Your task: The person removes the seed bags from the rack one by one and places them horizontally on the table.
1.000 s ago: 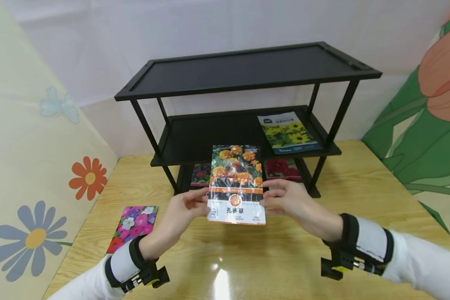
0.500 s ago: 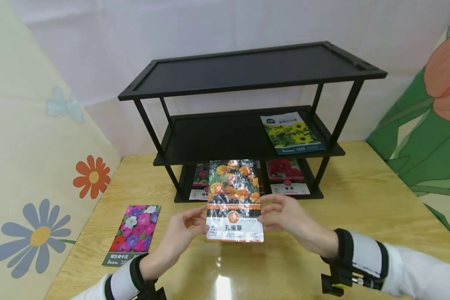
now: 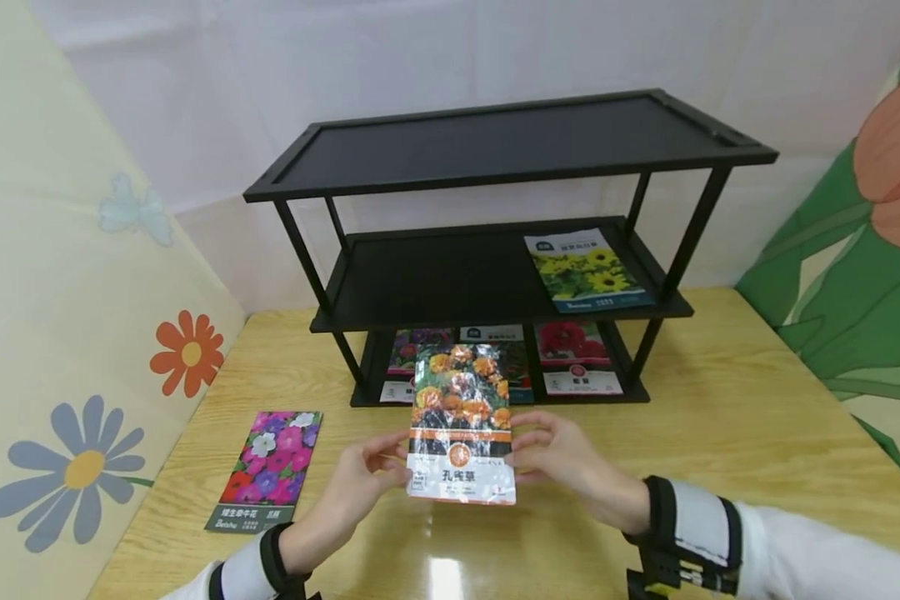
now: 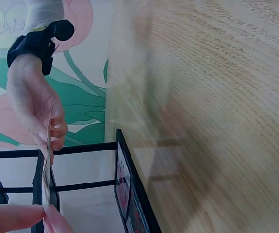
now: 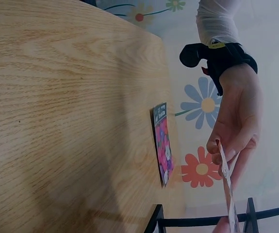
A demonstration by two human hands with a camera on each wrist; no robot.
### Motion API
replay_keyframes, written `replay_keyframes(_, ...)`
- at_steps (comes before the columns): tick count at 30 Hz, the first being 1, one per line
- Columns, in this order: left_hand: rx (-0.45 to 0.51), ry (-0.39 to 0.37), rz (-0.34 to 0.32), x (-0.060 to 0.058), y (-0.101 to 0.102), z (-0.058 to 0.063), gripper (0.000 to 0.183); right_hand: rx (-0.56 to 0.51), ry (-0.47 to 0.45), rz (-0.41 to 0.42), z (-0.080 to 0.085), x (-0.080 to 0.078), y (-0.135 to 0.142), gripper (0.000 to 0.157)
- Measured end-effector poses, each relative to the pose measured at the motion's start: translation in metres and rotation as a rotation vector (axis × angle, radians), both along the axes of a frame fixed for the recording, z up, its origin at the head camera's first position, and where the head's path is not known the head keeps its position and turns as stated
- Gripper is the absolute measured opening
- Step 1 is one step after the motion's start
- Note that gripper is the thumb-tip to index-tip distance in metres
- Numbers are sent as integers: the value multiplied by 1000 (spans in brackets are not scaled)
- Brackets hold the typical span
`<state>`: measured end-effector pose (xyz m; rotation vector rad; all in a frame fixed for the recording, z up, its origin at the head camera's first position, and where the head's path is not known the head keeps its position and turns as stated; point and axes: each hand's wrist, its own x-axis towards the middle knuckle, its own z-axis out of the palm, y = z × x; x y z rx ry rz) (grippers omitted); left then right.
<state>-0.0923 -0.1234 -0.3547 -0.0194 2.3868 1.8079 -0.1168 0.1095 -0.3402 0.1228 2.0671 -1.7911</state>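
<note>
Between both hands hangs a seed packet with orange marigolds [image 3: 461,425], held by its side edges in front of the rack. My left hand [image 3: 360,483] pinches its left edge between thumb and fingers. On the opposite edge, my right hand [image 3: 566,454] grips it the same way. Both wrist views show the packet edge-on and thin, raised over the table; in the left wrist view the right hand [image 4: 35,104] pinches its far side, and in the right wrist view the left hand [image 5: 238,116] does so.
A black three-tier rack [image 3: 435,287] stands behind. A yellow-flower packet [image 3: 588,271] lies on its middle shelf, right side. Its bottom shelf bears a red-flower packet [image 3: 577,358] and others partly hidden. A pink-and-purple flower packet [image 3: 270,467] lies on the wooden table [image 3: 292,358] at left.
Both hands have drawn the marigold packet down and toward me, away from the rack. More of the bottom-shelf packets now shows behind it, and the packet on the left of the table is more exposed.
</note>
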Motion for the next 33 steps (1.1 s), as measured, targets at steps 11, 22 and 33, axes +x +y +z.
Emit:
replay_keyframes(11, -21, -25, 45, 0, -9, -16, 48, -42, -13, -14, -19, -1, -15, 51)
replay_keyframes(22, -75, -83, 115, -4, -25, -37, 48, -80, -48, -45, -43, -8, -41, 46)
replay_keyframes(33, -160, -96, 194, -6, -42, -42, 47, -146, -65, -4, -60, -12, -64, 49)
